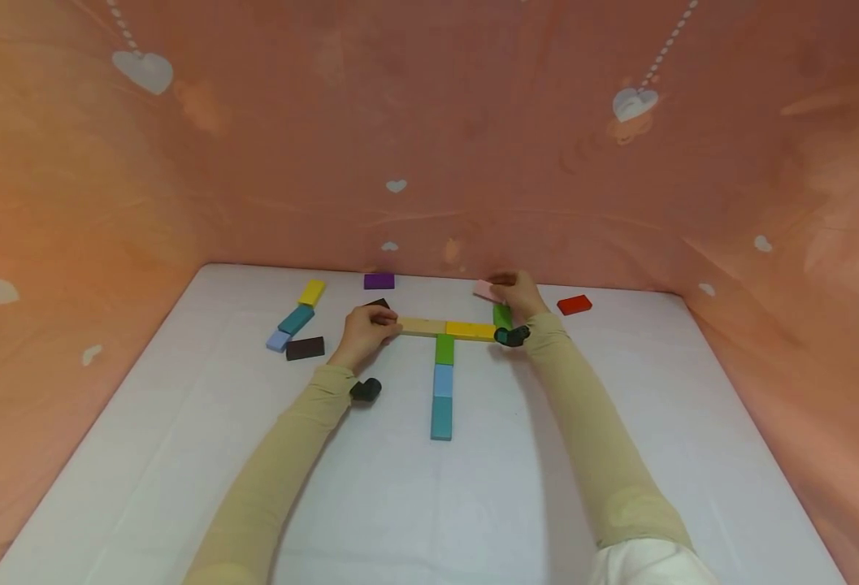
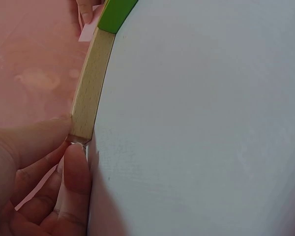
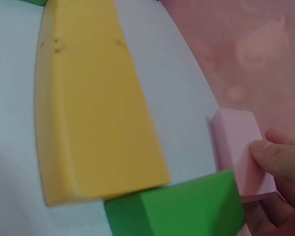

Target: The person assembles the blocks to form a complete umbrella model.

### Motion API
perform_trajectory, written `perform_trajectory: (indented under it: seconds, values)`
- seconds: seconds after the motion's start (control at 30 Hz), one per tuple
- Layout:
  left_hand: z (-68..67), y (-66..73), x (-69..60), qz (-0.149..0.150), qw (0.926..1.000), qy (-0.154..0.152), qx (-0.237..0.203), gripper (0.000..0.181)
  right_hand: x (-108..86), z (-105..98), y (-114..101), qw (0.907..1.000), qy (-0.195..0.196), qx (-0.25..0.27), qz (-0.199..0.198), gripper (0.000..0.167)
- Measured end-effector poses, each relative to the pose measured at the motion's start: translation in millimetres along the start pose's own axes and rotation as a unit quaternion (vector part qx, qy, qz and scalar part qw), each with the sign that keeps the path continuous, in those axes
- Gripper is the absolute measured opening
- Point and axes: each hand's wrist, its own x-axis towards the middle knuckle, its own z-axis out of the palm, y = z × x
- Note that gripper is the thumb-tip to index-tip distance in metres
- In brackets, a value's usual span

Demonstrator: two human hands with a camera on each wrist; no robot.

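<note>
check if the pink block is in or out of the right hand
In: the right hand pinches the pink block, thumb on one face in the right wrist view. Lifted or resting, I cannot tell.

We stretch both forearms forward, left hand pinching the left end of the wooden block, right hand pinching too, beyond its right end.

"Which colours sit at the far edge of the white desk?"
"A purple block, a pink block; red block toward the right corner."
"In from that edge?"
"A beige block with wood grain, a yellow block."
"The cloth behind?"
"Orange-pink, white hearts."
</note>
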Motion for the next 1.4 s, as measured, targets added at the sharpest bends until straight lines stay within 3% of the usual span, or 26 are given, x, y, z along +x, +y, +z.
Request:
perform_trajectory:
  seconds: [0.2,0.3,0.57,0.77,1.0,1.4]
  values:
    - [0.9,1.0,-0.4,0.002,1.0,0.0,-0.004,0.021,0.2,-6.4,-3.2,0.9987,-0.019,-0.045,-0.017,0.03]
    - [1.0,1.0,-1.1,-0.002,1.0,0.0,-0.007,0.021,-5.3,-10.1,-7.5,0.9981,-0.022,-0.057,-0.001,0.027]
    - [0.2,0.2,-2.3,-0.02,0.9998,-0.004,-0.007,0.021,-13.3,-21.7,-9.8,0.9931,-0.033,-0.112,-0.011,0.037]
    - [-0.9,3.2,-4.3,-0.024,0.9997,-0.005,-0.003,0.02,-11.2,-27.7,-7.3,0.9866,-0.038,-0.157,-0.025,0.036]
    - [-0.6,3.5,-2.6,-0.018,0.9998,-0.004,-0.002,0.02,-6.9,-25.8,-5.2,0.9892,-0.049,-0.136,-0.023,0.036]
    - [-2.4,1.7,-1.1,-0.001,1.0,-0.003,-0.001,0.02,-7.8,-24.9,-8.0,0.9835,-0.059,-0.168,-0.029,0.033]
